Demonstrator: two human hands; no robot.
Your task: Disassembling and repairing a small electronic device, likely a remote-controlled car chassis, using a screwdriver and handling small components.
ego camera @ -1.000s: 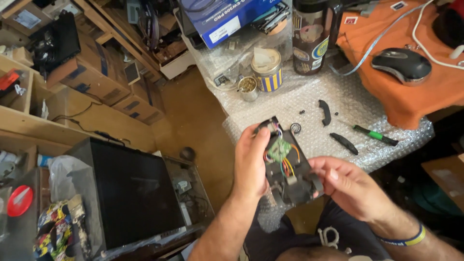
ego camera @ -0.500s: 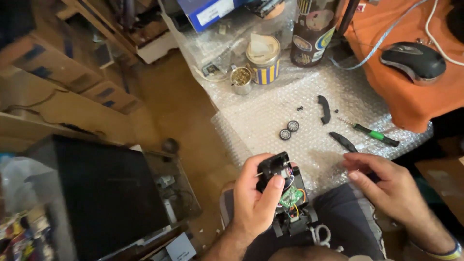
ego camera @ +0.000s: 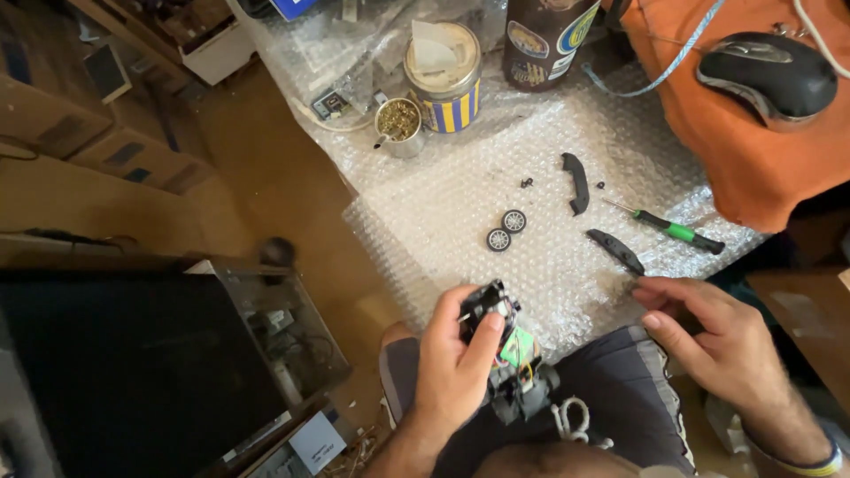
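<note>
Item: small toy car chassis (ego camera: 509, 367), circuit board exposed, which we gripped in our closed left hand (ego camera: 456, 358) above the lap, just below the bubble wrap (ego camera: 443, 212). Our right hand (ego camera: 713, 341) hung open, empty, near a black trim piece (ego camera: 617, 250) on the wrap's edge. We judged a steady, level hold best.
</note>
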